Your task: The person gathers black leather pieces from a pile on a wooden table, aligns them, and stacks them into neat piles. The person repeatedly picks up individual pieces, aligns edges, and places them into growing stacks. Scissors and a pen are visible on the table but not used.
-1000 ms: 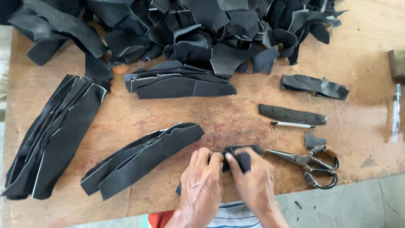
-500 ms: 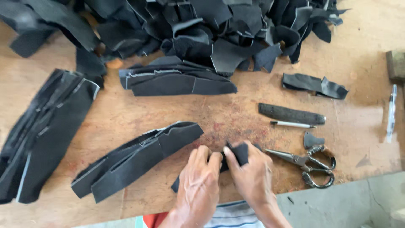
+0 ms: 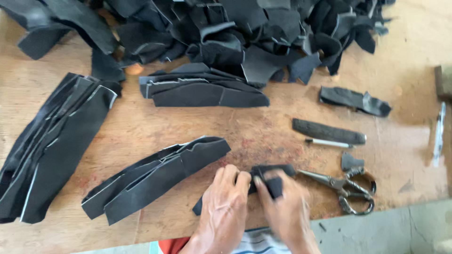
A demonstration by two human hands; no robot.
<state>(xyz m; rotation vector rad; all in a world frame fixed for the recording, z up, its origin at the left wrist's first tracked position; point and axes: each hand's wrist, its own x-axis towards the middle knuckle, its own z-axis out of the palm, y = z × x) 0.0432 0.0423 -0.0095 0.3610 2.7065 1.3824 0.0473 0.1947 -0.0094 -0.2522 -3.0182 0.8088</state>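
Black strip (image 3: 263, 181) lies at the desk's (image 3: 282, 127) near edge, beside the scissors (image 3: 346, 188). Left hand (image 3: 223, 207) presses it flat, fingers closed on it; right hand (image 3: 282, 207) pinches its folded end, apparently to steady it. Cut stack (image 3: 155, 176) lies just left.

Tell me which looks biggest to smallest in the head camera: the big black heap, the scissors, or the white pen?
1. Heap, biggest by far, spread across the table's far edge.
2. Scissors.
3. Pen, thinnest; its length looks close to the scissors', so that ranking is unsure.
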